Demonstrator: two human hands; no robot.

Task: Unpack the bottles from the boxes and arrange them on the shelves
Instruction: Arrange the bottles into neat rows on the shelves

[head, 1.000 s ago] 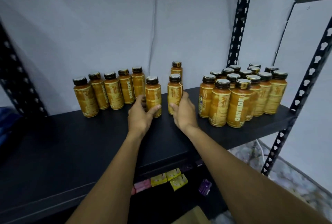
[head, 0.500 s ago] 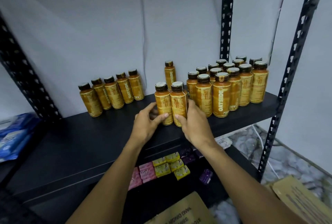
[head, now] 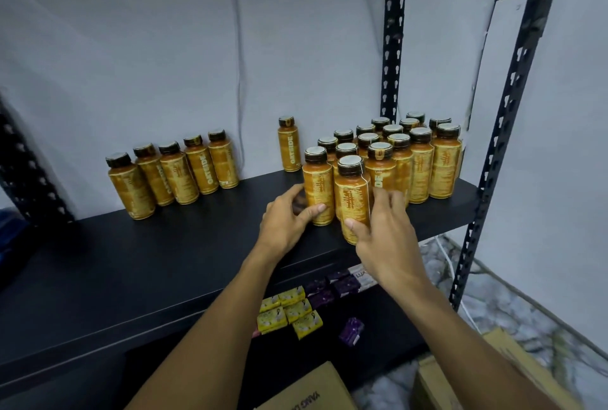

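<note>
Head: left hand [head: 283, 228], right hand [head: 385, 238] grip two bottles [head: 317, 192].

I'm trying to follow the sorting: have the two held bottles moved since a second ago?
Yes. The left-hand bottle and right-hand bottle slid right along the shelf, away from the row of five, past the lone bottle, up to the cluster.
</note>
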